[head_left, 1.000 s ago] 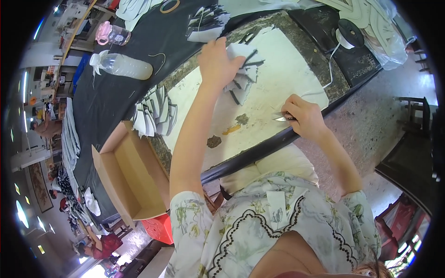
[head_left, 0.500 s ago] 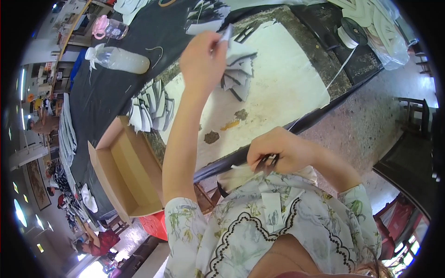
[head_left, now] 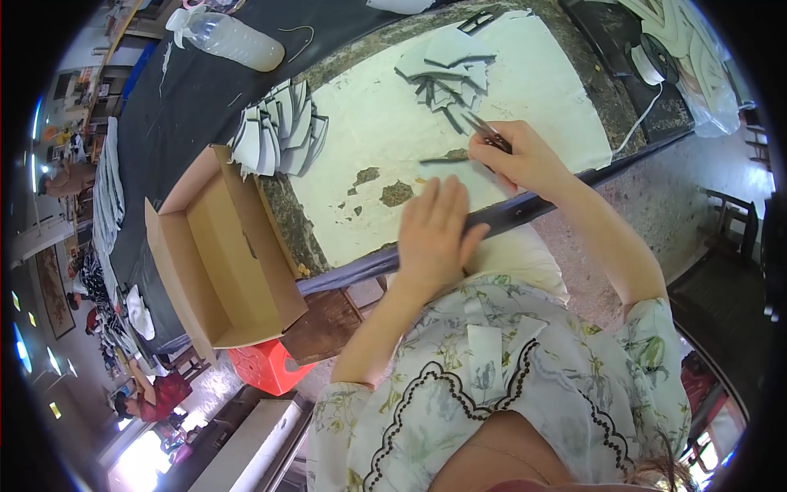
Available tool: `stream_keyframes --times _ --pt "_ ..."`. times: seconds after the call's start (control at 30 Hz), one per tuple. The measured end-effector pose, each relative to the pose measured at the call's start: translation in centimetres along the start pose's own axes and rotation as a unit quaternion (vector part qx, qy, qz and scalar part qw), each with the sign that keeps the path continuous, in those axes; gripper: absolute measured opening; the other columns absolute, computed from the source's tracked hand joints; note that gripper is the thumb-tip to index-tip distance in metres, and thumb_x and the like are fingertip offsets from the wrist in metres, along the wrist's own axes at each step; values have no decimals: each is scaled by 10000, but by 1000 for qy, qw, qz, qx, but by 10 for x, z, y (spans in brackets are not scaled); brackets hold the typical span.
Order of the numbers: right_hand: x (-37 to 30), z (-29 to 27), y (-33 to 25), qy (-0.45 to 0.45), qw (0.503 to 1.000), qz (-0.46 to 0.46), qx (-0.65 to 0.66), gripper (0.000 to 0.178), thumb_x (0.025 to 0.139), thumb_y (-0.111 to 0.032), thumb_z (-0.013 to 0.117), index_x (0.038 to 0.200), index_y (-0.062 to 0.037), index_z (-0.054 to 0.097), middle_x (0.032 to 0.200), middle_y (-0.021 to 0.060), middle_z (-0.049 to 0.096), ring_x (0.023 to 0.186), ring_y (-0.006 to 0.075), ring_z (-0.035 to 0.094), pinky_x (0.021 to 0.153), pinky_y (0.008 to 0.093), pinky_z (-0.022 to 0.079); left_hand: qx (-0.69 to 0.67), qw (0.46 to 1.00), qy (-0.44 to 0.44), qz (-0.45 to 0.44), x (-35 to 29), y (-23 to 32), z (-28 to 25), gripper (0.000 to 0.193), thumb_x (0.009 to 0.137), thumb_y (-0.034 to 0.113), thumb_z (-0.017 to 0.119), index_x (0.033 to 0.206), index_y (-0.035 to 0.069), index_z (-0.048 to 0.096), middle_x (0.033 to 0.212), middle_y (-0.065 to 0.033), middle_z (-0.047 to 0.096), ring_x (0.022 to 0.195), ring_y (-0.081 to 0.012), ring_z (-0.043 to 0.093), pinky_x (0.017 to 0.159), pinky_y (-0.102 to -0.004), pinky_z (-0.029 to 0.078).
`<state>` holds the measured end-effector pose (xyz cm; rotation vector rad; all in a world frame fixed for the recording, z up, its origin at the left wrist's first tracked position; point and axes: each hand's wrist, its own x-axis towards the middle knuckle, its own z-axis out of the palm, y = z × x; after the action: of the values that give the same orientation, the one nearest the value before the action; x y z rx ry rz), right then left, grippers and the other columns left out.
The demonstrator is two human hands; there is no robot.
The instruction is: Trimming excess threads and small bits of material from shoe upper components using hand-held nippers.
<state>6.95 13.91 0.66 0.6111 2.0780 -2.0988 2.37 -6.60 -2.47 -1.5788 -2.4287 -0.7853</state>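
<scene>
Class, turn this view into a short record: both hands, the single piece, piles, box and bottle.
Left hand: open, fingers spread, by the table's near edge; contact unclear
Right hand: gripping dark snips
Single piece: grey, dark edge, between the hands
Far pile: grey-white, on white sheet
Box: cardboard, open
Left pile: fanned, near the box
Bottle: translucent, cloudy contents

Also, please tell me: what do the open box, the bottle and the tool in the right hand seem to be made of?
Open box: probably cardboard, matte brown, with thin panels and folded edges.
Bottle: likely clear plastic, glossy; its cloudy contents show through, though glass is possible.
Tool in the right hand: blades probably metal, since they shine; the dark grip's material is unclear.
</scene>
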Motion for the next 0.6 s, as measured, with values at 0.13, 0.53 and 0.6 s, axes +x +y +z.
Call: stream_keyframes --times 0.13,0.53,0.6 --pt "12 -4 7 -4 992 7 -126 173 920 -154 601 825 -11 588 572 -2 516 407 71 451 411 235 359 -43 999 -2 -15 -9 10 1 452 823 254 709 1191 11 612 1232 -132 597 1136 -338 547 957 -470 425" --pt "54 24 -17 -202 957 14 -209 161 865 -84 557 771 42 594 614 99 630 494 167 650 497 296 491 -63 997 27 -22 -22 -9 4 361 803 153 714 1136 29 651 1198 -105 630 1102 -310 562 967 -453 423" --pt "53 27 -20 -195 956 21 -220 164 862 -88 556 769 42 597 599 100 623 490 171 651 499 300 493 -82 995 46 -32 -22 -12 4 358 815 162 702 1140 26 640 1191 -104 627 1094 -306 560 963 -453 424"
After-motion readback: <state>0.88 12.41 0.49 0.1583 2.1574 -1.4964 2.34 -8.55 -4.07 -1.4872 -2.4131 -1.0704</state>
